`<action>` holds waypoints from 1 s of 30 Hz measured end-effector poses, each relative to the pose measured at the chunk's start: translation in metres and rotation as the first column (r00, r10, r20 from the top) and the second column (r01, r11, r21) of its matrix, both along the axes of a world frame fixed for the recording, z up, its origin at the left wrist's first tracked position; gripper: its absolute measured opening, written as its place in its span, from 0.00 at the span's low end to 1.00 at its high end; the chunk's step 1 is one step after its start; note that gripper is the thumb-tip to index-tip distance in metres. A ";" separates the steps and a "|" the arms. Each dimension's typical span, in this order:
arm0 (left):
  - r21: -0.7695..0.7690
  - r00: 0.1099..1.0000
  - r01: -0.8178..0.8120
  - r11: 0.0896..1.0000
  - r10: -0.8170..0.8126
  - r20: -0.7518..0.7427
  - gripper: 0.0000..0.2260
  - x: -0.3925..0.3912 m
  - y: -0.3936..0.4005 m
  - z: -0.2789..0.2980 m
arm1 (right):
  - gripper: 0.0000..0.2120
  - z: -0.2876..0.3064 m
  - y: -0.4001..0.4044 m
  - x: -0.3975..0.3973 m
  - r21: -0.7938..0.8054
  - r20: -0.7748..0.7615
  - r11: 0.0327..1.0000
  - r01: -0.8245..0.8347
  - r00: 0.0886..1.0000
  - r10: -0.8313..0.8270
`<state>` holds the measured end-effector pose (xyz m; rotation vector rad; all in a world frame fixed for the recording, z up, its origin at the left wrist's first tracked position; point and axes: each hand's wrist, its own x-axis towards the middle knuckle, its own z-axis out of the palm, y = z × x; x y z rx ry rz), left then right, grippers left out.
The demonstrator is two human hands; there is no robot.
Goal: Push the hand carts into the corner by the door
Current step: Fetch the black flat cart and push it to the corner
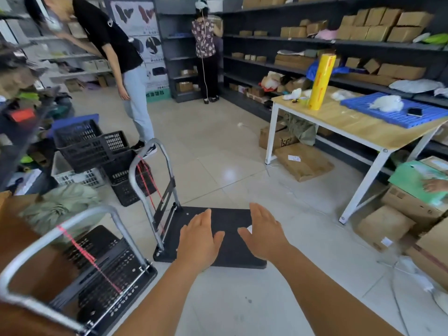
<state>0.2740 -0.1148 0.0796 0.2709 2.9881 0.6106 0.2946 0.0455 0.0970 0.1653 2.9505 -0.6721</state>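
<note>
Both hands are spread flat, fingers wide, holding nothing: the left hand (201, 241) and right hand (263, 229) hover over the bare black deck of the flat cart (232, 253), which stands on the tiled floor straight ahead with its handle (148, 170) upright at the far left. A second cart (101, 270) carrying black crates sits just beside it, lower left. The step looks like a reach toward the flat cart; whether the palms touch the deck cannot be told. Next, the hands likely need the handle or deck edge. No door is in view.
</note>
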 end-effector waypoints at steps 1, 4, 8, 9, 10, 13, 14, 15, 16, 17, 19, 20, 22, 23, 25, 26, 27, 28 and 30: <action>-0.005 1.000 -0.011 1.000 0.011 0.009 0.30 -0.012 0.011 -0.003 | 0.33 0.001 0.012 -0.011 0.004 0.002 1.000 -0.010 1.000 0.010; -0.021 0.999 -0.034 0.999 0.035 0.032 0.30 -0.051 0.044 -0.008 | 0.33 0.000 0.048 -0.051 0.023 0.009 0.999 -0.042 0.999 0.042; -0.019 0.999 -0.032 0.999 0.033 0.036 0.30 -0.111 0.085 -0.020 | 0.34 -0.007 0.092 -0.113 0.024 0.041 0.998 -0.060 0.997 0.059; -0.012 0.999 -0.033 0.999 0.034 0.038 0.31 -0.129 0.095 -0.023 | 0.34 -0.008 0.102 -0.131 0.028 0.046 0.998 -0.064 0.997 0.062; -0.009 0.999 -0.036 0.999 0.037 0.036 0.30 -0.147 0.105 -0.026 | 0.34 -0.008 0.113 -0.149 0.036 0.049 0.997 -0.069 0.997 0.068; 0.015 0.998 -0.061 0.998 0.060 0.021 0.30 -0.205 0.137 -0.029 | 0.34 -0.005 0.142 -0.207 0.055 0.062 0.992 -0.110 0.992 0.107; 0.029 0.997 -0.075 0.997 0.074 0.021 0.30 -0.223 0.147 -0.028 | 0.34 -0.002 0.151 -0.226 0.060 0.066 0.990 -0.130 0.990 0.126; 0.040 0.996 -0.087 0.995 0.086 0.024 0.30 -0.240 0.157 -0.027 | 0.33 0.000 0.159 -0.243 0.065 0.069 0.987 -0.150 0.987 0.145; 0.047 0.995 -0.093 0.995 0.092 0.027 0.30 -0.256 0.167 -0.026 | 0.33 0.002 0.167 -0.261 0.068 0.071 0.984 -0.167 0.984 0.162; 0.047 0.995 -0.096 0.994 0.095 0.030 0.30 -0.271 0.176 -0.024 | 0.33 0.005 0.175 -0.278 0.069 0.069 0.981 -0.183 0.982 0.178; 0.032 0.995 -0.100 0.994 0.099 0.030 0.30 -0.299 0.189 -0.019 | 0.33 0.008 0.187 -0.312 0.063 0.066 0.976 -0.210 0.976 0.206; 0.024 0.994 -0.107 0.994 0.106 0.027 0.30 -0.313 0.194 -0.017 | 0.33 0.008 0.193 -0.327 0.056 0.070 0.973 -0.222 0.973 0.218; 0.009 0.991 -0.135 0.991 0.135 0.021 0.30 -0.340 0.200 -0.016 | 0.34 0.006 0.202 -0.358 0.038 0.077 0.968 -0.250 0.966 0.246; 0.005 0.988 -0.155 0.988 0.155 0.022 0.30 -0.353 0.203 -0.017 | 0.34 0.005 0.206 -0.373 0.029 0.079 0.964 -0.265 0.962 0.262; -0.002 0.980 -0.197 0.980 0.197 0.040 0.30 -0.379 0.210 -0.022 | 0.34 0.000 0.214 -0.405 0.011 0.084 0.955 -0.295 0.952 0.293; -0.009 0.974 -0.219 0.976 0.220 0.052 0.30 -0.391 0.214 -0.025 | 0.34 -0.002 0.218 -0.420 0.006 0.088 0.950 -0.312 0.946 0.311; -0.018 0.968 -0.242 0.970 0.243 0.061 0.30 -0.403 0.219 -0.027 | 0.33 -0.004 0.223 -0.436 0.003 0.092 0.943 -0.333 0.939 0.331; -0.023 0.962 -0.266 0.964 0.266 0.065 0.30 -0.414 0.225 -0.030 | 0.33 -0.006 0.228 -0.452 0.000 0.096 0.933 -0.359 0.929 0.357; -0.021 0.945 -0.322 0.946 0.323 0.057 0.30 -0.438 0.237 -0.033 | 0.33 -0.009 0.241 -0.486 -0.003 0.103 0.907 -0.421 0.902 0.419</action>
